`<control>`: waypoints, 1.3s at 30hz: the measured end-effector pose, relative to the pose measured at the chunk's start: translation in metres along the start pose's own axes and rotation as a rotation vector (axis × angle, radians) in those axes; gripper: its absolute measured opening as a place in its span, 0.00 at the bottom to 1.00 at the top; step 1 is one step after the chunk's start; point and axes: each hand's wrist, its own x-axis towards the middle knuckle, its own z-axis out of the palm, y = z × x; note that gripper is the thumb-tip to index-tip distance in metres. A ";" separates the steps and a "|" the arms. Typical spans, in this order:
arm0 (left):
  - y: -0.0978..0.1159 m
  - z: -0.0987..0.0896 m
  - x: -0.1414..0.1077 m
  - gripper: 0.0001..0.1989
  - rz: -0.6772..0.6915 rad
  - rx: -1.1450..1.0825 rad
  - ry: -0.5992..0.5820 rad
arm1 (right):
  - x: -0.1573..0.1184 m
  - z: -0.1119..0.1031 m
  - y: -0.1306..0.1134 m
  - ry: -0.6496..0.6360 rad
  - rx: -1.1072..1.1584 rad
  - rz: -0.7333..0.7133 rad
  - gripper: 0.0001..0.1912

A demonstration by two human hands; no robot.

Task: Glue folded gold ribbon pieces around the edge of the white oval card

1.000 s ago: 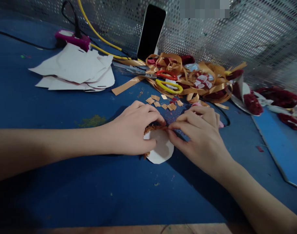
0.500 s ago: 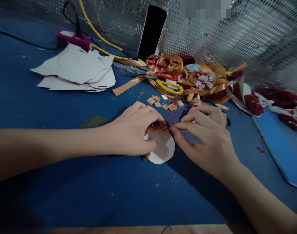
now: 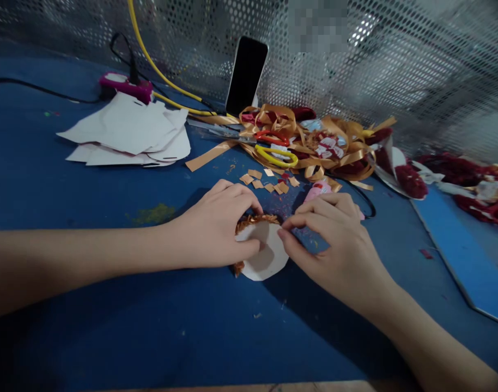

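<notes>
A round white card disc point(image 3: 269, 260) lies on the blue table, with brown ruffled ribbon trim point(image 3: 262, 219) along its far and left edge. My left hand point(image 3: 224, 223) grips the disc from the left, thumb on the white face and fingers at the trimmed rim. At the disc's upper right edge, my right hand point(image 3: 334, 234) has thumb and forefinger pinched together by the end of the trim. Whatever is between those fingertips is too small to make out. Behind the right hand lies a pink object point(image 3: 319, 189) with a black cord, mostly covered.
Small tan ribbon squares point(image 3: 269, 184) lie beyond the disc. Scissors with red and yellow handles point(image 3: 277, 156) rest by a heap of tan ribbon point(image 3: 347, 163). White card pieces point(image 3: 130, 130), a purple power strip point(image 3: 126, 87) and a leaning phone point(image 3: 247, 76) stand farther back.
My right hand's fingertips have come in from just beside the disc to its upper right edge. The left hand keeps its grip. The whole view has shifted slightly.
</notes>
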 end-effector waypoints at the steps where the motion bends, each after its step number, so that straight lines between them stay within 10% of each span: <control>1: 0.000 -0.001 0.000 0.15 -0.004 -0.030 0.015 | 0.001 -0.001 0.000 0.025 0.022 -0.001 0.03; 12: 0.001 -0.006 0.000 0.04 0.129 -0.202 0.188 | 0.002 -0.009 -0.004 0.207 0.043 -0.071 0.06; 20: 0.006 -0.016 0.004 0.13 -0.222 -0.482 -0.048 | -0.001 -0.010 0.000 0.183 0.056 0.117 0.06; 25: 0.005 -0.014 0.004 0.17 -0.330 -0.711 0.004 | -0.005 -0.007 0.009 0.041 0.066 0.111 0.24; 29: 0.002 -0.012 0.005 0.18 -0.368 -0.742 0.128 | -0.004 -0.011 0.007 0.032 0.159 0.094 0.10; 39: 0.000 -0.010 0.005 0.13 -0.355 -0.699 0.273 | 0.010 -0.021 0.022 0.632 0.927 0.434 0.16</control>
